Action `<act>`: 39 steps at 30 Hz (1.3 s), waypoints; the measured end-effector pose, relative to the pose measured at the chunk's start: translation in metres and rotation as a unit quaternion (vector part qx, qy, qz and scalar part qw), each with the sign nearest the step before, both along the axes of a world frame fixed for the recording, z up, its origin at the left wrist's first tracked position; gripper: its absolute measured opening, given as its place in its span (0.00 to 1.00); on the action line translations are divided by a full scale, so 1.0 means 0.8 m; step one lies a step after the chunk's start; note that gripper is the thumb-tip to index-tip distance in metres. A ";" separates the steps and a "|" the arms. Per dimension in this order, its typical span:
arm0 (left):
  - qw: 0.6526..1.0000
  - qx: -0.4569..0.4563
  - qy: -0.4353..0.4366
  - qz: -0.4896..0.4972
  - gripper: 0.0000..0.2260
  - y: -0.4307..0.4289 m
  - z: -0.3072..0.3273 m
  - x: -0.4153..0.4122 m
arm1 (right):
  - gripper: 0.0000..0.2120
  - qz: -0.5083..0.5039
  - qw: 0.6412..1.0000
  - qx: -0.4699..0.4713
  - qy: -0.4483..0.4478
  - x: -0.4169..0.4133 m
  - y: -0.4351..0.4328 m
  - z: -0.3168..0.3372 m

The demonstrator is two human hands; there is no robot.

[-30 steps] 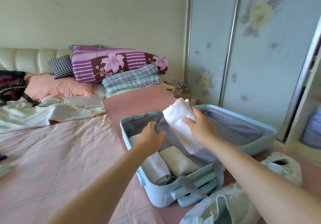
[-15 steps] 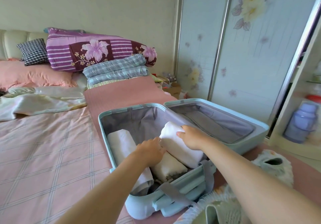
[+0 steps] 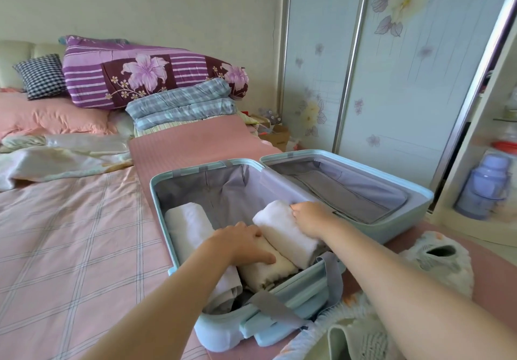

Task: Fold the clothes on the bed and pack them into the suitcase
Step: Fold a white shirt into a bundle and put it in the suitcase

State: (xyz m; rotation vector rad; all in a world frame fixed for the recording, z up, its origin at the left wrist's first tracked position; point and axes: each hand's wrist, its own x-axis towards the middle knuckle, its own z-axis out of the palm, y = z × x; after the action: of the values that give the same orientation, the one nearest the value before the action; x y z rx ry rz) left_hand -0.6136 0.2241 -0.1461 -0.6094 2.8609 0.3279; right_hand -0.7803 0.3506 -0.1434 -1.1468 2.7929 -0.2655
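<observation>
Suitcase (image 3: 156, 192) lies open on the bed (image 3: 70, 234): right hand (image 3: 310, 218) grips the far end of a white roll (image 3: 282, 234); left hand (image 3: 243, 241) presses flat on a cream roll (image 3: 265, 270) alongside. Bare lining (image 3: 223, 189) shows beyond both hands.

Suitcase (image 3: 405, 220): no brand, tag or number can be read on the shell or lining.
Wardrobe doors (image 3: 405, 94): printed flowers only, no words.
Bottle (image 3: 481, 189) on the shelf (image 3: 475, 231): too blurred to tell any label.
Bedding: patterns only, no writing.
</observation>
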 end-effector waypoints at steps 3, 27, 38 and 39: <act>0.999 0.040 -0.009 0.015 0.44 0.003 0.001 -0.007 | 0.14 0.021 0.982 0.003 0.189 0.014 -0.005 -0.003; 0.997 -0.033 -0.048 -0.048 0.57 0.022 -0.016 0.010 | 0.33 0.068 0.992 0.097 -0.048 0.039 0.000 -0.019; 0.993 0.011 0.118 -0.007 0.35 0.002 0.019 0.029 | 0.21 0.052 0.997 -0.025 -0.046 0.086 0.008 0.033; 0.987 0.003 0.162 0.005 0.32 -0.002 0.027 0.040 | 0.22 0.043 0.996 -0.069 -0.047 0.096 0.009 0.040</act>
State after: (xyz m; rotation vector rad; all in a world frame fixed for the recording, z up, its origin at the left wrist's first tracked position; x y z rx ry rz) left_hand -0.5819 0.2227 -0.1246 -0.6206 3.1642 0.4788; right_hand -0.7037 0.3581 -0.1115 -1.2463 2.6716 -0.4975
